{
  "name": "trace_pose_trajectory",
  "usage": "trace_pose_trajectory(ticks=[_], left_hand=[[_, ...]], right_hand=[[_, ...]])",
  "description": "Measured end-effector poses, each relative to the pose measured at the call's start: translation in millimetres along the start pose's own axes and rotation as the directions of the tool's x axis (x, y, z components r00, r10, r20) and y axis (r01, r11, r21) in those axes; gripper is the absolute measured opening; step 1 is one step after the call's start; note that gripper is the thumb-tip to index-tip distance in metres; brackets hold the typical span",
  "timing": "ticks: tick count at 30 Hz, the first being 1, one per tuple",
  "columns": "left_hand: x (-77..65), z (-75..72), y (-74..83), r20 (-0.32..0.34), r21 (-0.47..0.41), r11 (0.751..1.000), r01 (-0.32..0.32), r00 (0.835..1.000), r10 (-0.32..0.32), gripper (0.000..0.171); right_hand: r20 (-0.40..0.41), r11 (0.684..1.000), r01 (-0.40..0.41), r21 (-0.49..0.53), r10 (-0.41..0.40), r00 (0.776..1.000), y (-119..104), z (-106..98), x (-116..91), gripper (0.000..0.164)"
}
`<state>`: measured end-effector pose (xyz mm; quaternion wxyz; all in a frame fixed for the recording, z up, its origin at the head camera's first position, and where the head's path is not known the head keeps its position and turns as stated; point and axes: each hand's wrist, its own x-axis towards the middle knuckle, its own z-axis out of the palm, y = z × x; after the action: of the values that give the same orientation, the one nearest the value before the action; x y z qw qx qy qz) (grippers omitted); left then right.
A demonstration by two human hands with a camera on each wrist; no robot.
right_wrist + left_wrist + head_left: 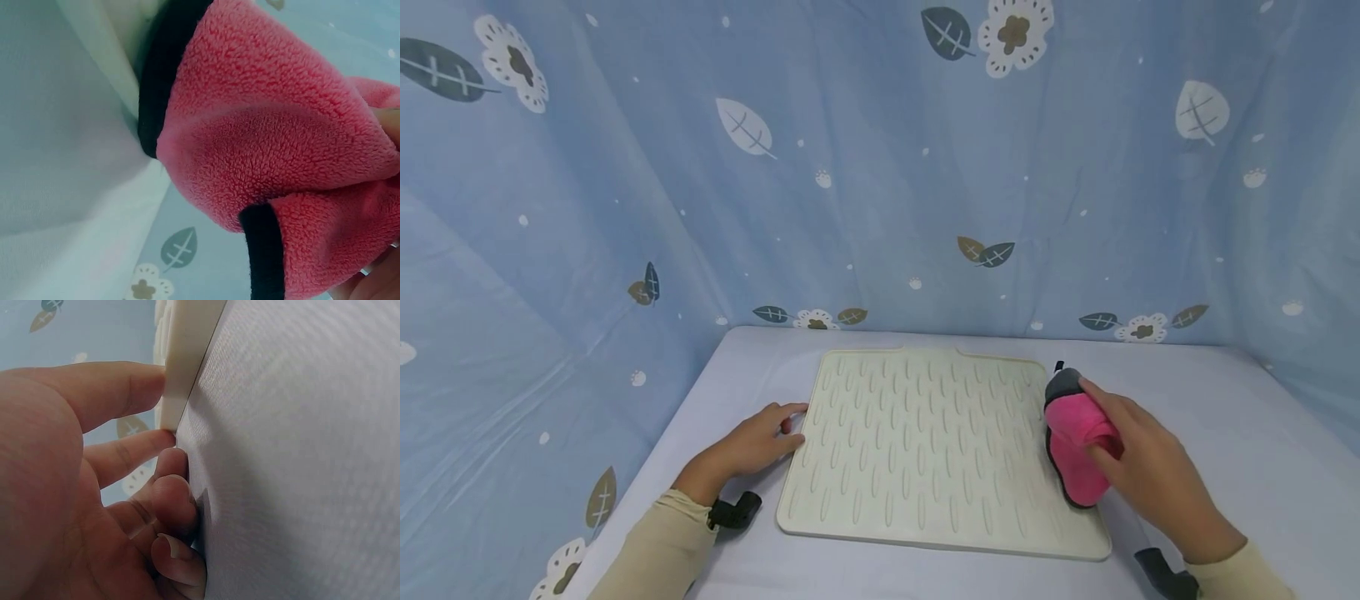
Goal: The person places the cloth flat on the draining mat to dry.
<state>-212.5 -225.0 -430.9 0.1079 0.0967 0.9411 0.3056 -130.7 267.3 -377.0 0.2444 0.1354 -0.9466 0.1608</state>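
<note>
A cream ridged mat (917, 450) lies flat on the white-covered table. At its left edge is my left hand (754, 446), thumb and forefinger extended so their tips touch the mat's side. In the left wrist view, the other fingers of the left hand (94, 481) curl beside the mat's edge (184, 362), low against the table cover. My right hand (1153, 467) grips a bunched pink fleece cloth (1078, 462) with black trim and a grey end, over the mat's right side. The right wrist view shows the cloth (262, 119) folded, its trim close to the mat.
White cloth (1225, 433) covers the table. Blue curtains (880, 183) with leaf and flower prints hang behind it and along the left side. A black wrist mount (737, 510) sits on the left wrist, another (1165, 575) on the right.
</note>
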Motion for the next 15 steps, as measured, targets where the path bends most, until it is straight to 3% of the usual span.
trace_pose_trajectory(ticks=[15], left_hand=[[-1.0, 0.4, 4.3, -0.003, 0.011, 1.0, 0.019, 1.0, -0.019, 0.055]], right_hand=[[-0.022, 0.998, 0.059, -0.007, -0.059, 0.998, -15.0, -0.1, -3.3, 0.102]])
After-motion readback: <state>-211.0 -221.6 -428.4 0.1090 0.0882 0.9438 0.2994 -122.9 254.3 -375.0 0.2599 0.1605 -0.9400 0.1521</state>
